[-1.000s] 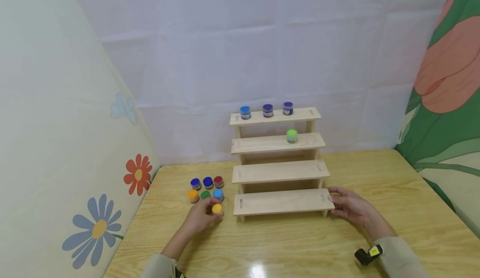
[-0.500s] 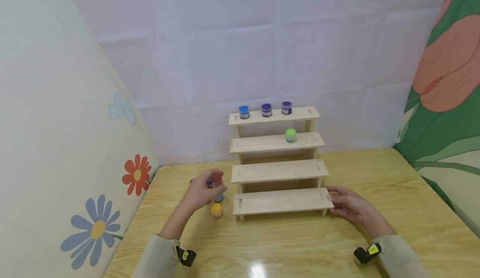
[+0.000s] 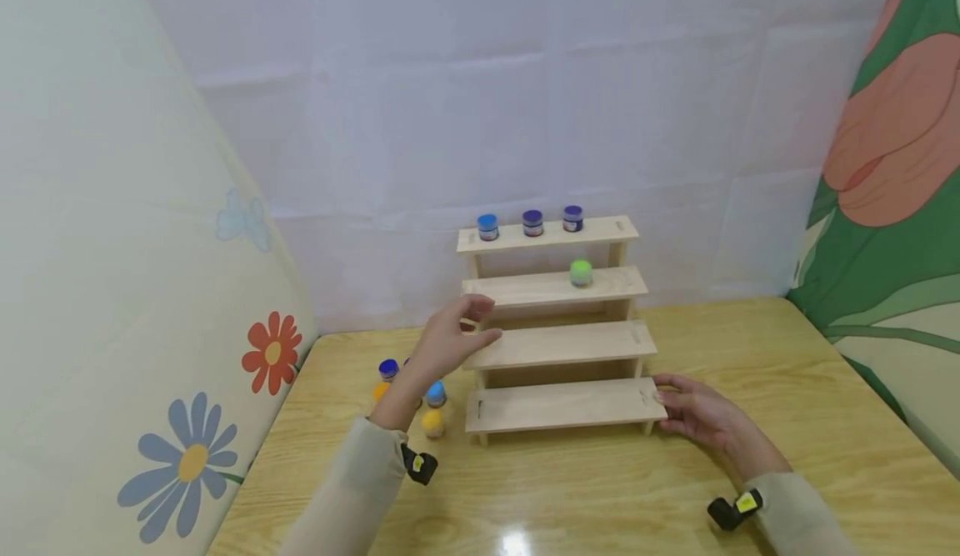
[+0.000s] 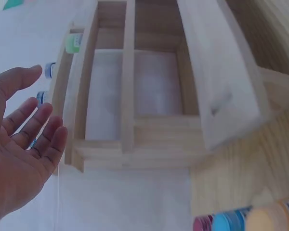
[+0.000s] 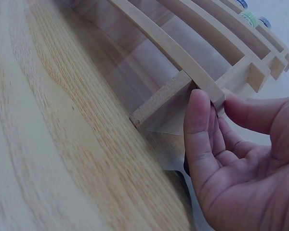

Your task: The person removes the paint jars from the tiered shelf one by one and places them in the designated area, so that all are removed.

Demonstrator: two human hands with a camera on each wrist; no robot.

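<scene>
A wooden four-step display rack (image 3: 558, 406) stands on the table. My left hand (image 3: 448, 341) hovers in front of the rack's left end, around the height of its middle steps; in the left wrist view its fingers are loosely bent and the palm holds nothing. My right hand (image 3: 701, 414) pinches the right end of the lowest step between thumb and fingers, as the right wrist view shows. Three jars with blue and purple lids, among them a light-blue one (image 3: 487, 227), sit on the top step. A green-lidded jar (image 3: 581, 273) sits on the second step from the top.
Left of the rack, several jars stand on the table, among them a yellow-lidded jar (image 3: 432, 423), a light-blue jar (image 3: 436, 394) and a dark-blue jar (image 3: 387, 370). My left forearm partly hides this group. A white cloth (image 3: 420, 122) hangs behind the rack.
My left hand has let go of the yellow-lidded jar, which stays on the table. It has passed over the jars, up and rightward to the rack. The right hand keeps its grip.
</scene>
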